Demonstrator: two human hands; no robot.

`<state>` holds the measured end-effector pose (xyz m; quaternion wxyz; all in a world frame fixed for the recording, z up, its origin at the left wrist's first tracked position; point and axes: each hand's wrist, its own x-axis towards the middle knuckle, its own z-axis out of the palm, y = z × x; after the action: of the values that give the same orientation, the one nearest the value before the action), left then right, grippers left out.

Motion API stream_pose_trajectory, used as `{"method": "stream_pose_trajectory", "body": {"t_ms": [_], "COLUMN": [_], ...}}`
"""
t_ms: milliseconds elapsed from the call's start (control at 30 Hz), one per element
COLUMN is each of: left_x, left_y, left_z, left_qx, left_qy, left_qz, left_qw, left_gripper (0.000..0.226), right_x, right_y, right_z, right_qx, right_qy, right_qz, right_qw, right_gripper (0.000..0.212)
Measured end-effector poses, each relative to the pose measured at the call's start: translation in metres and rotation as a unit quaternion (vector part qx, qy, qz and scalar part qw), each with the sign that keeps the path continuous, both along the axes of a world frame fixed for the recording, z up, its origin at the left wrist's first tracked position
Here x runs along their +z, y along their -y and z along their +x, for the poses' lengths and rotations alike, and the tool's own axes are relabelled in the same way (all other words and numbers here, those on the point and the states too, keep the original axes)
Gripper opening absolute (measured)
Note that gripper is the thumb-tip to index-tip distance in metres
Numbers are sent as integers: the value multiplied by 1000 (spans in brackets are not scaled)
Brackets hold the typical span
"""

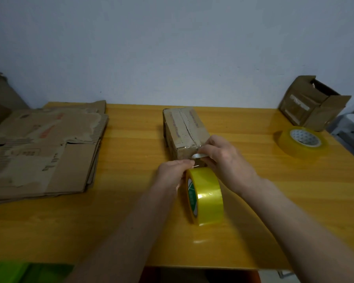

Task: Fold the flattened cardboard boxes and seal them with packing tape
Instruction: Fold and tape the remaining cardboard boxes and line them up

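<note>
- Tape roll (204, 196): stands on edge near bench (70, 231) front edge, centre; L hand (175, 170) fingers curl on its top/left rim.
- R hand (226, 158): pinches a shiny strip, prob. the tape end, at the box near face.
- Box (184, 133): folded, mid-bench; top seam taped.
- Flat cardboard stack (43, 152): left edge. Spare roll (300, 141) and open box (313, 103): far right corner.
- Risk: strip tears skewed or sticks to itself if tension drops; light box may slide when pulled.
</note>
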<state>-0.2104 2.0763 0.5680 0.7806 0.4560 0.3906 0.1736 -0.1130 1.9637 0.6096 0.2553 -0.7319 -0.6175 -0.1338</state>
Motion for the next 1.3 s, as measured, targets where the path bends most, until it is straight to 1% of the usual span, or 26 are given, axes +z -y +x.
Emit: {"method": "stream_pose_trajectory", "body": {"t_ms": [133,267,433,533,633,767,867,933,1000,1067,1133,1167,1200,1233,1267,1300], "left_x": [0,0,2,4,3,1,3,4,5,5,5,5,5,5,5,5], "left_y": [-2,-3,-2,-2,-3,-1,-1,-1,1,2,2,2,2,2,2,2], "left_z": [0,-2,-2,-2,-1,-2,-3,-3,-4,-5,-5,-5,-5,-4,-4,-4], "left_qx": [8,0,-3,1,-2,-20,-24,-30,-35,-35,-37,-39,-39,-39,-38,-39], "left_qy": [-1,-1,3,8,5,-2,7,8,9,10,10,9,10,10,11,12], "left_qz": [-2,7,19,21,26,43,39,41,44,44,44,44,45,45,45,45], "left_qw": [1000,1000,1000,1000,1000,999,999,999,998,998,998,998,998,998,998,998], "left_gripper": [7,8,7,7,8,7,8,8,8,9,9,9,9,9,10,10], "right_x": [3,3,-2,-1,-6,-18,-20,-24,-33,-46,-55,-56,-54,-51,-45,-38], "right_y": [3,12,1,4,16,28,32,34,38,43,48,48,47,45,42,38], "right_z": [1,5,2,5,13,20,23,26,32,36,39,40,41,42,41,40], "right_qx": [-5,-10,-2,-2,-31,-90,-95,-104,-150,-195,-209,-215,-222,-230,-242,-249], "right_qy": [26,-21,-12,-24,-52,-60,-70,-97,-146,-225,-310,-343,-357,-336,-288,-233], "right_qz": [-12,8,-26,-18,-2,-18,-5,-9,-58,-122,-139,-141,-148,-155,-148,-113], "right_qw": [1000,1000,1000,1000,998,994,993,990,976,947,917,904,896,900,915,933], "right_gripper": [12,18,13,14,14,18,19,18,17,17,18,19,17,15,13,11]}}
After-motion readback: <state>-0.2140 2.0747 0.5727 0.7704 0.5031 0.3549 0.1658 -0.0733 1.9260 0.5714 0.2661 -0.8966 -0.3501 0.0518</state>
